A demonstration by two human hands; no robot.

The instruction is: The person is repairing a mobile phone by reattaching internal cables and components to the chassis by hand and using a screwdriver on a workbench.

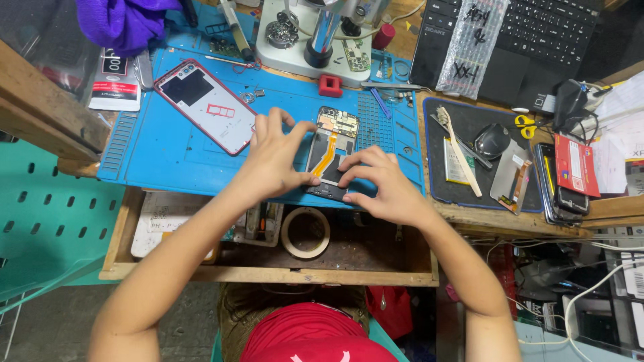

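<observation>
An opened black smartphone with its back cover off, showing a gold-and-orange circuit board and an orange flex ribbon (333,151), lies at the centre of the frame on a blue silicone repair mat (168,151) spread over the tabletop. Its long axis runs almost straight up and down the picture, leaning slightly rightward toward the top; the board end points to the upper edge of the frame, the lower end toward the person.

Both hands meet at that lower end. The left hand (275,157) comes in from the left, its thumb pressed on the phone's lower left edge and its fingers arched over the left side. The right hand (382,184) comes in from the lower right, fingertips bent down onto the bottom portion. Neither is clenched; both pinch and press the phone (whether a small part sits under the fingertips cannot be told). The two hands are about equally near.

Left of the phone, well apart, lies a detached red-rimmed back cover (204,105). Below the mat an open wooden drawer (268,271) holds a roll of tape (305,232).
</observation>
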